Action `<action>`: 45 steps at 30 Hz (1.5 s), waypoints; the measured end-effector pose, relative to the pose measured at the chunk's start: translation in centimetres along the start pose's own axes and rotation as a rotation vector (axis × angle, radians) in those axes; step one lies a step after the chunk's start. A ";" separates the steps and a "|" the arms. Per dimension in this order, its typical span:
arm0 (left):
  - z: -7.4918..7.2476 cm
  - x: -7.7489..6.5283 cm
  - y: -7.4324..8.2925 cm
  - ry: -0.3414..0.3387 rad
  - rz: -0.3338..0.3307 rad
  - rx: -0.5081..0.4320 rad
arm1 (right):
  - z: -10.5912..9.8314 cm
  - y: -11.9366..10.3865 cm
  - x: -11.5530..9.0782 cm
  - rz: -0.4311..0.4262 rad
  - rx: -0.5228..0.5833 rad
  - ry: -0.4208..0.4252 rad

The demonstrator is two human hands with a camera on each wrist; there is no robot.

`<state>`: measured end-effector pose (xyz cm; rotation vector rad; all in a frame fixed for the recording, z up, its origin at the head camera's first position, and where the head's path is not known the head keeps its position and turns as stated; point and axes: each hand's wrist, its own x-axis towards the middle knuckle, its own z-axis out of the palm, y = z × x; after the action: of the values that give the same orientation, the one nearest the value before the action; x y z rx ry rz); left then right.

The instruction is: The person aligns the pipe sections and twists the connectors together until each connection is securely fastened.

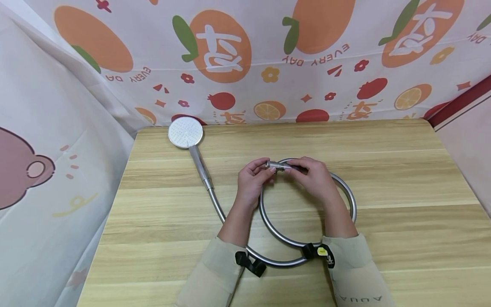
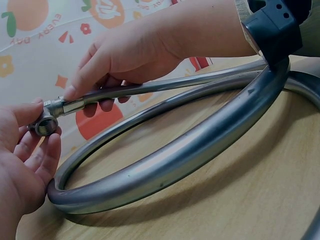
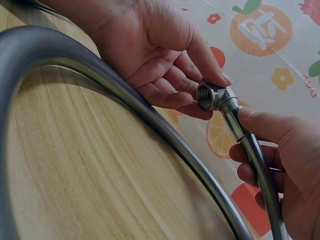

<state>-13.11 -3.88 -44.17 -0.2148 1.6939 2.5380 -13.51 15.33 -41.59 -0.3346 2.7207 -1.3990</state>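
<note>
A threaded metal pipe fitting [image 3: 212,96] with an open round mouth sits at the end of a grey shower hose [image 1: 277,233]. My left hand [image 1: 251,181] pinches the fitting between thumb and fingers. The right hand [image 1: 315,180] grips the hose end [image 3: 234,125] right beside it, thumb on the metal collar. In the left wrist view the fitting's mouth shows inner threads. From the hands the hose loops over the table and runs left to a shower head [image 1: 186,132] with a round white face, lying near the table's far left corner.
The wooden table [image 1: 402,204] carries the coiled hose. A fruit-print cloth [image 1: 268,55] hangs behind the far edge, and a pale cloth [image 1: 57,140] hangs at the left. Black wrist straps [image 1: 251,263] sit on both sleeves, close to the hose loops.
</note>
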 end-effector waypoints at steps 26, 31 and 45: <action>0.0 0.0 0.1 0.004 -0.015 0.007 | 0.1 -0.1 0.1 0.032 0.009 0.008; 0.0 0.0 0.0 0.005 -0.012 -0.007 | 0.0 -0.1 0.0 0.039 0.001 -0.002; 0.0 0.0 0.0 0.009 -0.009 0.013 | 0.1 0.1 0.0 0.007 0.018 0.019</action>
<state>-13.10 -3.88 -44.17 -0.2323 1.7083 2.5223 -13.53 15.28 -41.72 -0.3114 2.7199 -1.4318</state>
